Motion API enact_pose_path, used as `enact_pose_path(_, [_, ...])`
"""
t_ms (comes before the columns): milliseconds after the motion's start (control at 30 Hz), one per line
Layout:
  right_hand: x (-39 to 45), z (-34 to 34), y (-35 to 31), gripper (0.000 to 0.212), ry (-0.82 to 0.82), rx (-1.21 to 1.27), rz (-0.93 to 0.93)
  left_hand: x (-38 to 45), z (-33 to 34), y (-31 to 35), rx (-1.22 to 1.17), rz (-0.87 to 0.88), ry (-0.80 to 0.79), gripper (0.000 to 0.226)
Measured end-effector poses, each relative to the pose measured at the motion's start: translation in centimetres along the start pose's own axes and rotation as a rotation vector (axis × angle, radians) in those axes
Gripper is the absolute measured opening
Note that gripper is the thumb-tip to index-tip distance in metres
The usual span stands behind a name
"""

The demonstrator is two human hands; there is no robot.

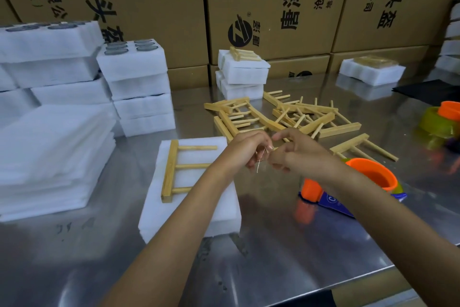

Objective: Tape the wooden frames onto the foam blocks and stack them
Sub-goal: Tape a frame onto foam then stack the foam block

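Steel table (273,244); frame (171,169) left of fingers (261,147)

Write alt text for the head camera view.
Two bare hands, left hand and right hand, meet above a foam block bearing a wooden frame. Loose frames lie behind on the steel table.

Steel table (286,244), foam blocks (191,207), loose wooden frames (281,117), tape dispenser (373,174)

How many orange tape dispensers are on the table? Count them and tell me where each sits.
2. One orange tape dispenser lies near the front, just right of the hands, partly behind the right forearm. The second dispenser is at the table's right edge, cut off by the frame. Others may be out of view.
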State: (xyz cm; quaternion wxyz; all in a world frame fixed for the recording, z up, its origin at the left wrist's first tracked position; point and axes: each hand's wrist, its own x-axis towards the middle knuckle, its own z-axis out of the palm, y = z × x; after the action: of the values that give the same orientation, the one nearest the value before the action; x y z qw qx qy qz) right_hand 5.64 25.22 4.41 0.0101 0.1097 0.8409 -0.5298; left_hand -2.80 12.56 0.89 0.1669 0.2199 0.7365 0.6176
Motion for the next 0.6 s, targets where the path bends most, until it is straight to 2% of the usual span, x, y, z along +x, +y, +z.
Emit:
enact_pose_path(167, [1.1, -1.5, -0.1, 0.039, 0.046, -0.058, 0.054, 0.0, -0.4, -0.2, -0.042, 0.038, -0.013, 0.015])
enact_pose_path(267, [1.2, -2.1, 0.3, 0.035, 0.093, 0.002, 0.060, 0.0, -0.3, -0.2, -0.036, 0.054, -0.023, 0.015])
enact_pose_path(400, [1.2, -1.4, 0.6, 0.047, 0.027, 0.111, 0.060, 0.0, -0.3, -0.1, -0.034, 0.053, -0.024, 0.026])
enact_pose_path(600, [1.9, -0.1, 0.5, 0.042, 0.041, 0.083, 0.016, 0.1, -0.2, -0.2, -0.012, 0.034, -0.011, 0.028])
